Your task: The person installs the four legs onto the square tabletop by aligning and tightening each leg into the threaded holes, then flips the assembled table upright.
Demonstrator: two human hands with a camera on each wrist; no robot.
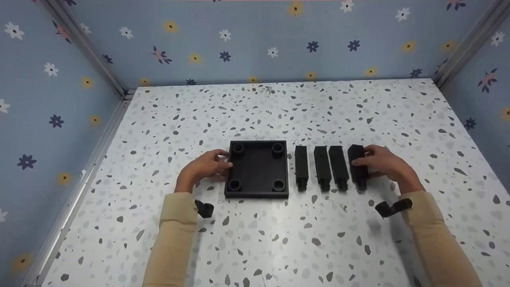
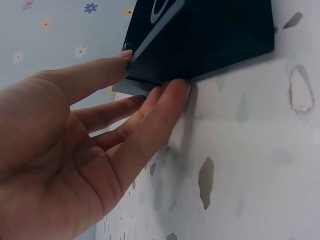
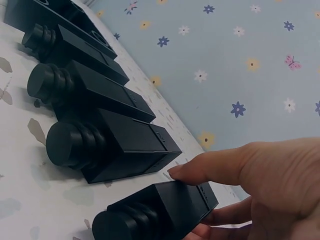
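Note:
A small black tabletop, square with a raised rim and a round socket in each corner, lies with its hollow side up. My left hand pinches its left edge; the left wrist view shows the thumb at the rim and the fingertips low on the side wall. Over on the right, my right hand grips a black square table leg with a ringed, screw-like end, thumb on top. Most of its other fingers are hidden behind the leg. Three matching legs lie side by side between it and the tabletop.
The table has a white speckled surface. Blue flowered panels stand behind it and at both sides, joined by metal corner rails. Black wrist mounts stick out from both sleeves.

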